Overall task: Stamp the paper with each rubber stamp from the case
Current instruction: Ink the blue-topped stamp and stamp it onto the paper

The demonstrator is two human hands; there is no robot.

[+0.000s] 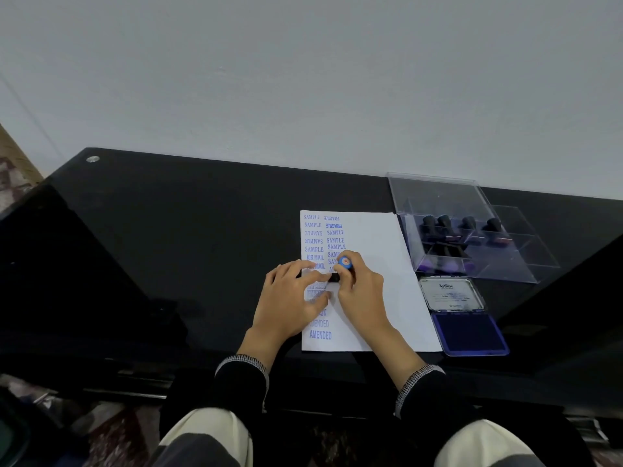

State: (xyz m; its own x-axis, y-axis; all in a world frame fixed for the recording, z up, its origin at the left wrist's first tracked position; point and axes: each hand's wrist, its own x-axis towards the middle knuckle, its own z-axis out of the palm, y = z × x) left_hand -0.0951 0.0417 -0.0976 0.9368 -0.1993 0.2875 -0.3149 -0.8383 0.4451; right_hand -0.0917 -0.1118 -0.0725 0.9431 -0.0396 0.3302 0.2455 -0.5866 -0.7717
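Note:
A white paper (381, 264) lies on the black table, its left side filled with blue prints such as SAMPLE, FRAGILE, AIR MAIL and AMENDED. My right hand (360, 291) grips a black rubber stamp (341, 269) with a blue round top, its base down on the paper's left column. My left hand (290, 298) rests on the paper beside it, fingers straight and touching the stamp's base. A clear plastic case (472, 237) with its lid up stands right of the paper and holds several black stamps.
An open blue ink pad (470, 333) with its lid folded back lies right of the paper, in front of the case. The glossy black table (168, 247) stands against a white wall. My knees show below the table's front edge.

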